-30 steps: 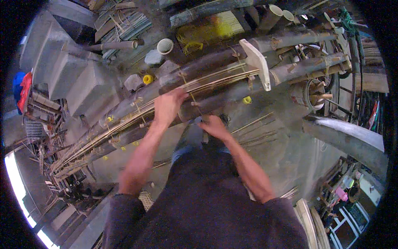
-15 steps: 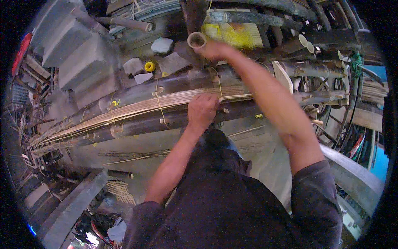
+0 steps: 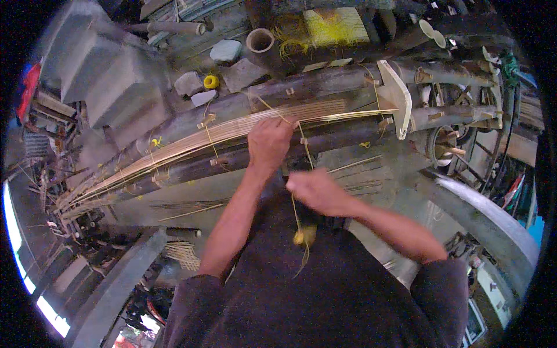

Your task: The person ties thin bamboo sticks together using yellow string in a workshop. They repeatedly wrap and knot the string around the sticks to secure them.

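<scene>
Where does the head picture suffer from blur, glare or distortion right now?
Head view: right hand blurred, left hand sharper; head view: glare in the bright opening at lower left; head view: long poles look bowed, corners black.

Strips (image 3: pixel 226 134) lie between two poles (image 3: pixel 325 83), beneath the left hand (image 3: pixel 270 141); a board (image 3: pixel 397 98) stands at the strips' right end, stones (image 3: pixel 246 74) beyond the poles, steps (image 3: pixel 110 72) farther left.

From the person's head, one wide fisheye view looks steeply down past the dark shirt (image 3: pixel 325 290), close above both forearms (image 3: pixel 235 223), straight edges bending toward its round black rim
</scene>
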{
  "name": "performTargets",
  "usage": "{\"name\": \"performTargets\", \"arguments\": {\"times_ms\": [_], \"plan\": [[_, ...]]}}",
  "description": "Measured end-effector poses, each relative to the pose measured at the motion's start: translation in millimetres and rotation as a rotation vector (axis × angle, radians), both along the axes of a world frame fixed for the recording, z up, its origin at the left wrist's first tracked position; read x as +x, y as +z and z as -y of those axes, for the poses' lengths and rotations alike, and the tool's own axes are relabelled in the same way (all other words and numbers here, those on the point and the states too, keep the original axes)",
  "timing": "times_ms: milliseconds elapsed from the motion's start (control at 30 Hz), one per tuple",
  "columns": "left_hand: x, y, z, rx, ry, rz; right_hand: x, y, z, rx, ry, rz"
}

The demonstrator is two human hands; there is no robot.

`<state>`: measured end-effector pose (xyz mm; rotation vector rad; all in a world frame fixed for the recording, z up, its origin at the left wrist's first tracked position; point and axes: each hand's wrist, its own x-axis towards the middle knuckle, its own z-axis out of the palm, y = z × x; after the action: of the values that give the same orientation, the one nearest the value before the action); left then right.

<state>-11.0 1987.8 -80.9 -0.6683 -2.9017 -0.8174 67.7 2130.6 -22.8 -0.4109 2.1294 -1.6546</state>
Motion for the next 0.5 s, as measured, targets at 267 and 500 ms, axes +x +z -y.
{"name": "performTargets", "arguments": {"times_ms": [267, 500], "plan": [[-118.8, 59.1, -33.1, 0.673, 0.082, 0.659, 25.1, -78.4, 25.8, 0.487, 0.198, -0.055], [-187.1, -44.5, 21.1, 0.837, 0.656, 0.541, 37.3, -52.5, -16.6, 0.144, -0.391, -0.146]]}}
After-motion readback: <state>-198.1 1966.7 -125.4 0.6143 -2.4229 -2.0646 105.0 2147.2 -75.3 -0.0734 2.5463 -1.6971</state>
